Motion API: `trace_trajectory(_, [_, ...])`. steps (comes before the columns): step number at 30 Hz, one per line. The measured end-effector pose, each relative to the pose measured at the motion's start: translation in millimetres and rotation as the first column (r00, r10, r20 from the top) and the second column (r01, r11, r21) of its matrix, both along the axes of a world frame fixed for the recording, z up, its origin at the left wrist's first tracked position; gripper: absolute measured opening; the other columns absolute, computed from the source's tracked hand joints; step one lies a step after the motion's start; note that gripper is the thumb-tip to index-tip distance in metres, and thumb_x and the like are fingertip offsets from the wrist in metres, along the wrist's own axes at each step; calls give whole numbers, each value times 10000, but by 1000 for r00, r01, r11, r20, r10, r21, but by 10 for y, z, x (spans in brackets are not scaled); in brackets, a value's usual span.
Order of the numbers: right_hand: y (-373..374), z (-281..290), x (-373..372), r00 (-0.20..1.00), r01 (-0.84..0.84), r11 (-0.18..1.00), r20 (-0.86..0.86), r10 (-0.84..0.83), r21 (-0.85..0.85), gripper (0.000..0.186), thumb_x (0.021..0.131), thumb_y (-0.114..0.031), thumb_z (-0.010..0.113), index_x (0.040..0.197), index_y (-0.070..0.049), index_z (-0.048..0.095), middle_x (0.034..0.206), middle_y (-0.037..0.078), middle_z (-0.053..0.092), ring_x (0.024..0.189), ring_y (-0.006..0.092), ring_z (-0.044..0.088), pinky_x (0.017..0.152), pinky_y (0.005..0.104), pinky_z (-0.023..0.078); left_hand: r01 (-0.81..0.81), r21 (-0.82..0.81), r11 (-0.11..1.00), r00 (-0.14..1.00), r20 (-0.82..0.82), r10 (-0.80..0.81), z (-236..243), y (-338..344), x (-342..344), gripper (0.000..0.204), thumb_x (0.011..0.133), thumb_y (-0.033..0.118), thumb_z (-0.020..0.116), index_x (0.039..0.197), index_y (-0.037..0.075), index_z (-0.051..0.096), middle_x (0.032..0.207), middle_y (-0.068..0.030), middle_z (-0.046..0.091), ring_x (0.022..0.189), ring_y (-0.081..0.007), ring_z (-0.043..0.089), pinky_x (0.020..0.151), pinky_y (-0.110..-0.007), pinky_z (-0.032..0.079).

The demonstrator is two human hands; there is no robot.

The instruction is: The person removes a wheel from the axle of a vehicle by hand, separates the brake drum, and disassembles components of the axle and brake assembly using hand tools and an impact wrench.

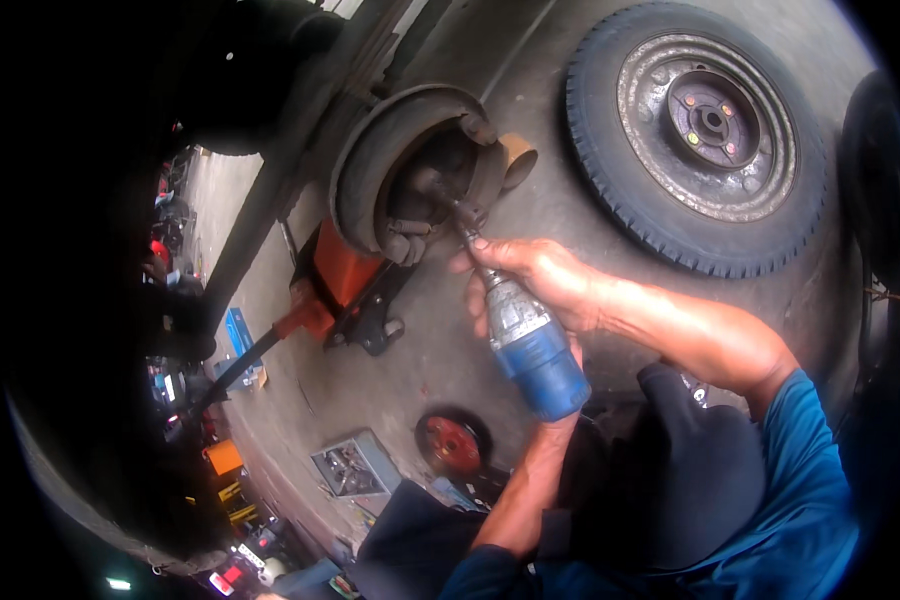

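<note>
A blue and silver impact wrench point(538, 362) points up and left at an exposed drum-brake assembly point(362, 182) with curved brake shoes. My right hand point(542, 268) is closed around the wrench's narrow front end, its thumb lying along the slim shaft. That shaft reaches the lower right part of the brake assembly; its tip's exact contact is hard to make out. Beneath the tool, my left hand point(558, 432) supports the wrench from its rear; the body hides most of its fingers. A spring and dark fittings show between the brake shoes.
At the upper right, a wheel with tyre point(595, 150) lies flat on the floor. An orange floor jack point(342, 265) stands under the vehicle, its handle stretching left. Nearer me are a grey tray point(378, 470) of metal parts and a red round part point(448, 442).
</note>
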State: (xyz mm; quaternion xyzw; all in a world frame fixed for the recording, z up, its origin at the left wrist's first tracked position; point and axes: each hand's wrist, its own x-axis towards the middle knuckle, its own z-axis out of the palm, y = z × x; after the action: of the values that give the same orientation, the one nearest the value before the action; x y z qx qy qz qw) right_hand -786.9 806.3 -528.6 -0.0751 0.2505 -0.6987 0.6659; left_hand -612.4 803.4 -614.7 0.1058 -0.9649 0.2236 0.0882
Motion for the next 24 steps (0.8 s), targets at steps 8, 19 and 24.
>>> trace_trajectory(8, [-30,72,179,1000,-1,995,-20,3,97,409,952,-360,406,1090,22,463,767,120,575,684,234,631,590,330,531,152,931,331,807,-311,502,317,135,-85,424,863,194,607,1199,-19,460,1093,-137,539,979,-261,528,812,-341,440])
trace_trajectory(19, [-57,139,203,998,49,995,-45,-45,83,423,967,-375,339,1071,15,463,751,119,570,672,242,634,584,334,538,-211,420,883,946,-141,292,223,-19,32,337,882,227,582,1106,-14,506,966,-97,545,849,-199,528,696,-275,443])
trace_trajectory(24, [-54,177,224,996,76,992,-59,-70,99,418,969,-370,330,1072,14,458,747,119,568,670,253,634,580,337,540,63,794,604,825,-383,417,376,136,-54,302,840,141,643,1059,-44,546,942,-110,602,773,-221,574,669,-342,476])
